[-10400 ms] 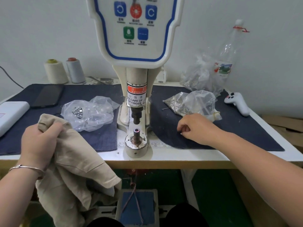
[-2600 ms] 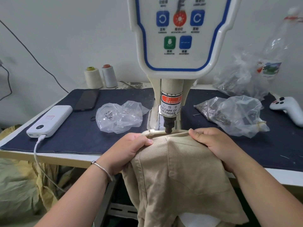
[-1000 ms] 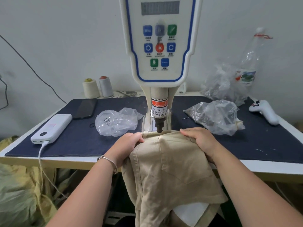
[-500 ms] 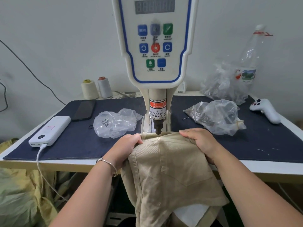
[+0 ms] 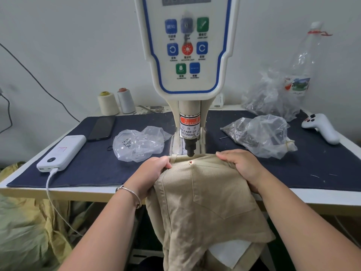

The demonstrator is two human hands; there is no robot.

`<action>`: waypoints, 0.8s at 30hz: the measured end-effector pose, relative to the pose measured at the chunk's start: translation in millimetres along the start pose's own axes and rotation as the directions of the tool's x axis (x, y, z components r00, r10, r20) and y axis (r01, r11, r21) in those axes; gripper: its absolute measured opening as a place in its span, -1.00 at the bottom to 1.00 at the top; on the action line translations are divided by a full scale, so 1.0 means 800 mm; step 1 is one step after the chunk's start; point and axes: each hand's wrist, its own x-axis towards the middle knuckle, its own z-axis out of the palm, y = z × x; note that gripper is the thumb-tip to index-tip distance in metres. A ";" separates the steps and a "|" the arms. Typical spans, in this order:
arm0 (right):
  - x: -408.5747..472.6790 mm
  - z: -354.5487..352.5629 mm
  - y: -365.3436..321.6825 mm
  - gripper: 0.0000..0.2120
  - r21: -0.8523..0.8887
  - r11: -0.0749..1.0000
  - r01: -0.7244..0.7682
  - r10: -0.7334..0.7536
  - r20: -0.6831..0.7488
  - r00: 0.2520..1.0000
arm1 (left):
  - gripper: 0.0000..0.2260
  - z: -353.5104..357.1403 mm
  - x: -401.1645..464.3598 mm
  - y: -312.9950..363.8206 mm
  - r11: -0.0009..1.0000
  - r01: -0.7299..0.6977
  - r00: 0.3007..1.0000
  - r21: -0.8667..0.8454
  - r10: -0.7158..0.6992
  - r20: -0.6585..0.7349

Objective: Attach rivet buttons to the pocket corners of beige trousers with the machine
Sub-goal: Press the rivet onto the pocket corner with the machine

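Trousers [image 5: 205, 192] drape over the desk's front edge beneath the machine [image 5: 190, 145]; your left hand [image 5: 151, 173] and right hand [image 5: 240, 167] grip them, fingers curled, flanking the rivet [image 5: 190, 162].

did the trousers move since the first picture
Yes. The beige trousers, earlier bunched in the left hand left of the machine, now lie under its punch.
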 end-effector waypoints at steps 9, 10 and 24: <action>-0.005 0.003 -0.005 -0.74 0.033 0.999 -0.016 0.016 -0.011 1.000 | -0.89 0.001 -0.012 0.009 1.000 0.026 1.000 -0.005 -0.026 0.001; -0.006 0.005 -0.007 -0.69 0.035 0.999 -0.006 0.006 -0.009 1.000 | -0.86 0.000 -0.013 0.008 1.000 0.026 1.000 -0.007 -0.026 0.008; -0.085 0.035 -0.030 -0.63 0.192 0.978 -0.083 0.068 0.083 0.994 | -0.86 -0.004 -0.084 -0.003 0.984 -0.050 0.999 -0.172 0.050 -0.005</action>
